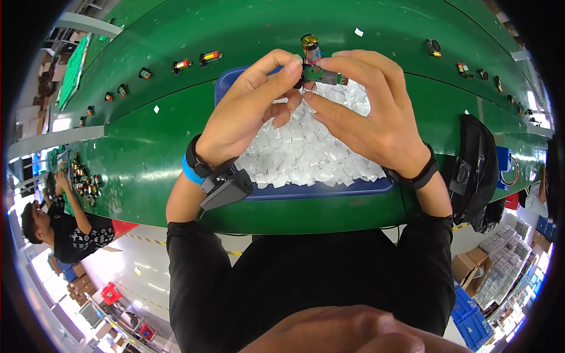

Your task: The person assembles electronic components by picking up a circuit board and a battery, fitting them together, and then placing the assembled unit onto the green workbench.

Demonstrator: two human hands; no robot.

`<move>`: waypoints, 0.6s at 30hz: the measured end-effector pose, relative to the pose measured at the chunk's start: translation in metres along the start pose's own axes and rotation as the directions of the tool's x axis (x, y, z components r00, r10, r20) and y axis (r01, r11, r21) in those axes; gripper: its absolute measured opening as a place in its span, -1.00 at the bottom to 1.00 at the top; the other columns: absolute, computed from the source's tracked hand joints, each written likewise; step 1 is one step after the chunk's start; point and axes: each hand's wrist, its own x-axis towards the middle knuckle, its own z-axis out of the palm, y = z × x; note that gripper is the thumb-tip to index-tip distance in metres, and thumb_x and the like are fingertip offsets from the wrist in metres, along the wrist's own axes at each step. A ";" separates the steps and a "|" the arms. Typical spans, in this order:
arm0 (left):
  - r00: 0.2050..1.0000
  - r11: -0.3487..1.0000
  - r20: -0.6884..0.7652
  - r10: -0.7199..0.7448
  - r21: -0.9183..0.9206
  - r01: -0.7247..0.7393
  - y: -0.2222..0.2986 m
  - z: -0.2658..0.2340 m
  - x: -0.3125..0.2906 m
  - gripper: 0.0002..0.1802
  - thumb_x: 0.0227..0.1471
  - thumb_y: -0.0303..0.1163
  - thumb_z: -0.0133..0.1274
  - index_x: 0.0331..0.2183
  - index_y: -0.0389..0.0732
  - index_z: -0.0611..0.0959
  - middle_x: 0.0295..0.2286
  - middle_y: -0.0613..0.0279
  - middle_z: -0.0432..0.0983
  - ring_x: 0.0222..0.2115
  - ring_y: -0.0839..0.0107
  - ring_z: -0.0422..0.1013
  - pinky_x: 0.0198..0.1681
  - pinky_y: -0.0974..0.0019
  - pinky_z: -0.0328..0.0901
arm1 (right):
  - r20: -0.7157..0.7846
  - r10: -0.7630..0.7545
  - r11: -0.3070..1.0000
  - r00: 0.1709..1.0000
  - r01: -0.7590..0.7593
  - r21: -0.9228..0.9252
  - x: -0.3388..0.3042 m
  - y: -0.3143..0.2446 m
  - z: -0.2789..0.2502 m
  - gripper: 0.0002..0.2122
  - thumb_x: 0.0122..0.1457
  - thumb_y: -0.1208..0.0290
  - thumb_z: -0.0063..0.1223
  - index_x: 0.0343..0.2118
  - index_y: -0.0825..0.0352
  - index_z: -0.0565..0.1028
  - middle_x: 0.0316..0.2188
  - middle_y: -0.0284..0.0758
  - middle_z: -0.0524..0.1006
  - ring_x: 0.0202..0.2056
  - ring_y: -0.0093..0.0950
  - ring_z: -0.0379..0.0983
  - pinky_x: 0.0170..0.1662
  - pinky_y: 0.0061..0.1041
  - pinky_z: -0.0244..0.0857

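Over a blue tray (353, 189) heaped with small white pieces (294, 150), both my hands work on a small green circuit board (323, 75) with thin wires. My right hand (376, 109) is closed on the board, thumb below and fingers above. A small black part (299, 76) at the board's left end is pinched by my left hand (250, 103), its other fingers curled beneath. Just behind the board is a cylinder (310, 46) with a yellowish top. Wires run near it, but the fingers partly hide how they join.
Small battery-and-board assemblies (210, 57) are spaced along the green table (259, 26), with others (462, 69) at right. A black bag (474, 167) lies at the right edge beside a blue box (504, 167). At far left a co-worker (70, 229) handles a cluster of assemblies (85, 181).
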 end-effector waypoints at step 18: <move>0.994 0.991 0.103 0.046 0.122 -0.058 -0.005 0.005 0.002 -0.69 0.30 -0.18 -0.02 -0.08 -0.21 0.50 -0.39 0.25 0.54 -0.57 0.65 0.34 -0.60 0.53 0.17 | 0.185 0.376 0.775 0.908 -0.417 0.475 0.003 0.024 -0.020 -0.57 0.13 0.60 0.16 0.10 0.25 0.49 0.09 -0.22 0.46 -0.03 -0.40 0.44 0.02 -0.42 0.36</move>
